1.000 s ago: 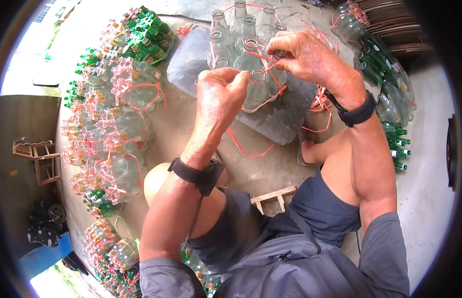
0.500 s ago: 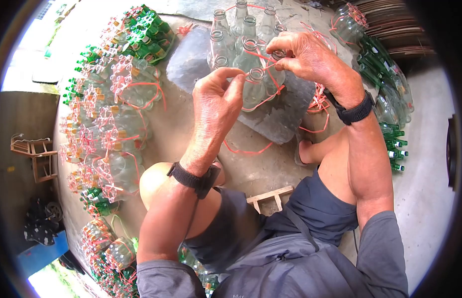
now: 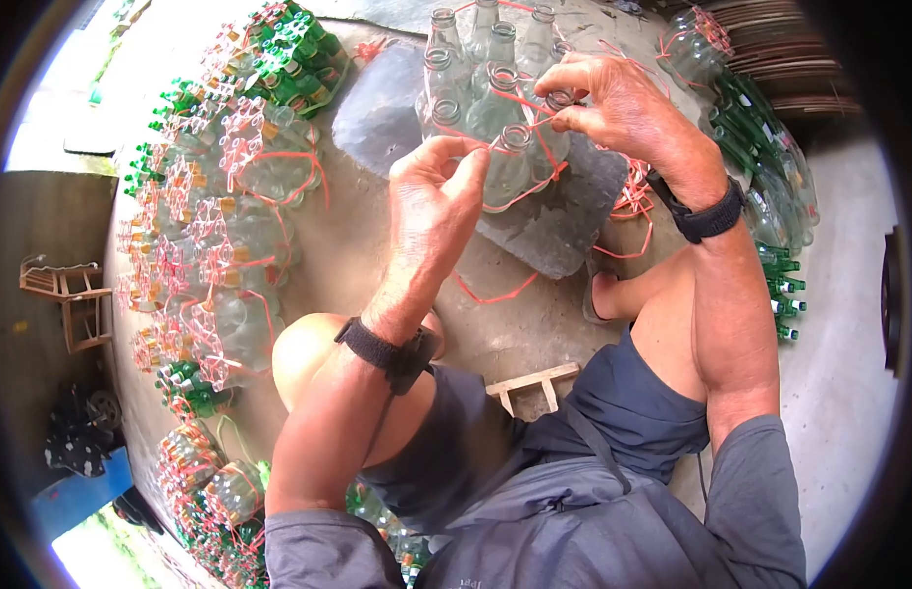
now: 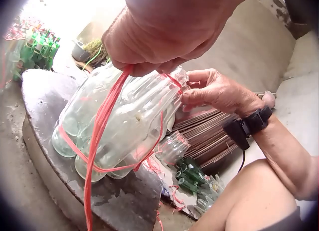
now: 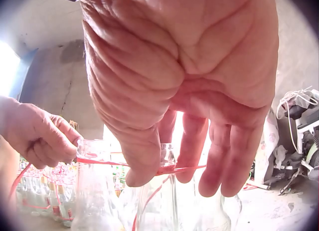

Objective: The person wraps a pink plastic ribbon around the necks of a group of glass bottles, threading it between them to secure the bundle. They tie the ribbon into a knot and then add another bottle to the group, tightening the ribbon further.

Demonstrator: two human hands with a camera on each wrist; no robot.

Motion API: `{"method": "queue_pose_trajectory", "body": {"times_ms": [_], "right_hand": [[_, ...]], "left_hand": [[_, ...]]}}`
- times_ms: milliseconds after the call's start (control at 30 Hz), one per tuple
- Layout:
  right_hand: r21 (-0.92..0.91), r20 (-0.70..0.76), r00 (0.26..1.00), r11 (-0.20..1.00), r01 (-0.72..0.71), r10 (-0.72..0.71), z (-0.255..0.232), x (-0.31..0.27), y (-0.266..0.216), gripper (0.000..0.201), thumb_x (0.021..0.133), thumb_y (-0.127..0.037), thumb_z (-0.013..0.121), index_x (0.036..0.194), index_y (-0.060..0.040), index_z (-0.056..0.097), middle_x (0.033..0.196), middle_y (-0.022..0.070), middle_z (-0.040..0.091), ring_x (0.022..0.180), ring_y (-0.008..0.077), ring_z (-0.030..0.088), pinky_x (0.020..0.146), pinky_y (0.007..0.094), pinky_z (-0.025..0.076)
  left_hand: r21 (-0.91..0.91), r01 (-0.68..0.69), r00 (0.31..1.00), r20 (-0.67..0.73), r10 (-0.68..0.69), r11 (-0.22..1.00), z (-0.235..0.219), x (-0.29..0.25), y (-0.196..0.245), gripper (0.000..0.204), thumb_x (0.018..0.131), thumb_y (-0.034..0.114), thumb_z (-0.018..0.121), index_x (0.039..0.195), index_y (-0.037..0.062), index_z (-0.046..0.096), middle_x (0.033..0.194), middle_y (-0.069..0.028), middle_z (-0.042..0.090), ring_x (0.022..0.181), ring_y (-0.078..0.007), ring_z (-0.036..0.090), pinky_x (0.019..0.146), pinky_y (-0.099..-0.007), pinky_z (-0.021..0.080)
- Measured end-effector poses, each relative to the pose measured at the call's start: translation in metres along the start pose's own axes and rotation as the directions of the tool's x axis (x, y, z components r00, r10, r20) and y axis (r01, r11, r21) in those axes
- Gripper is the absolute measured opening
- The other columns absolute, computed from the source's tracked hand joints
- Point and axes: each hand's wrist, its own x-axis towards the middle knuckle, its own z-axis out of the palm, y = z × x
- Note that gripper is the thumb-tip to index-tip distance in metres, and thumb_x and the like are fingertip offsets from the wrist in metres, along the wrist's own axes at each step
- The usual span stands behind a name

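Several clear glass bottles (image 3: pixel 510 162) stand bunched on a dark stone slab (image 3: pixel 564 231), with a red plastic strip (image 4: pixel 117 167) round their lower part. Another stretch of red strip (image 5: pixel 107 162) runs across the necks. My left hand (image 3: pixel 436 201) pinches that strip between thumb and forefinger beside the nearest neck; a long tail (image 4: pixel 103 111) hangs below it in the left wrist view. My right hand (image 3: pixel 637 113) is at the necks on the right side, thumb and forefinger pinching the strip, the other fingers loosely bent in the right wrist view (image 5: pixel 184 76).
Bundles of clear bottles (image 3: pixel 235 324) and green bottles (image 3: pixel 299 59) line the floor at the left. More green bottles (image 3: pixel 745 123) lie at the right beside stacked brown slats (image 3: pixel 784 59). Loose red strip (image 3: pixel 632 196) lies by the slab, and a wooden stool (image 3: pixel 534 383) is between the legs.
The left hand has moved slightly away from the right hand since the earliest frame, drawing the strip along. The right hand has stayed at the necks. The camera view has shifted a little.
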Motion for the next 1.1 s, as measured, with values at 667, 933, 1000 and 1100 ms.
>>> {"method": "queue_pose_trajectory", "body": {"times_ms": [667, 933, 1000, 1100], "right_hand": [[-0.228, -0.180, 0.951, 0.951, 0.209, -0.252, -0.007, 0.002, -0.029, 0.020, 0.085, -0.006, 0.069, 0.104, -0.0050, 0.074, 0.098, 0.0132, 0.068, 0.096, 0.0334, 0.065, 0.087, 0.0426, 0.052], [0.059, -0.106, 0.969, 0.971, 0.231, -0.224, 0.005, 0.022, -0.046, 0.019, 0.088, -0.005, 0.059, 0.100, -0.0038, 0.074, 0.085, 0.0164, 0.071, 0.085, 0.0397, 0.069, 0.074, 0.0448, 0.055], [0.015, 0.034, 0.979, 0.979, 0.201, -0.202, 0.007, 0.024, -0.048, 0.022, 0.088, -0.002, 0.058, 0.102, -0.0030, 0.074, 0.084, 0.0179, 0.072, 0.085, 0.0371, 0.070, 0.076, 0.0424, 0.055], [0.289, 0.194, 0.948, 0.939, 0.189, -0.251, 0.014, 0.036, -0.037, 0.026, 0.085, 0.001, 0.057, 0.104, -0.0026, 0.075, 0.083, 0.0179, 0.071, 0.082, 0.0317, 0.071, 0.076, 0.0398, 0.055]], "left_hand": [[-0.028, 0.042, 0.999, -0.005, -0.042, 0.999, -0.004, 0.016, -0.014, 0.023, 0.095, 0.018, 0.071, 0.106, -0.0022, 0.077, 0.084, 0.0030, 0.069, 0.070, -0.0013, 0.053, 0.060, -0.0216, 0.041], [0.280, 0.053, 0.991, -0.135, -0.015, 0.959, 0.001, 0.020, -0.010, 0.033, 0.088, 0.031, 0.073, 0.081, -0.0009, 0.077, 0.071, -0.0222, 0.070, 0.068, -0.0347, 0.072, 0.068, -0.0435, 0.055], [0.284, 0.074, 0.989, -0.144, -0.034, 0.956, 0.003, 0.019, -0.007, 0.034, 0.088, 0.032, 0.073, 0.079, -0.0002, 0.076, 0.070, -0.0220, 0.069, 0.067, -0.0360, 0.071, 0.068, -0.0444, 0.055], [0.291, 0.060, 0.987, -0.160, -0.013, 0.955, 0.004, 0.020, -0.012, 0.039, 0.091, 0.036, 0.073, 0.077, -0.0007, 0.075, 0.060, -0.0115, 0.061, 0.061, -0.0213, 0.060, 0.060, -0.0394, 0.048]]}}
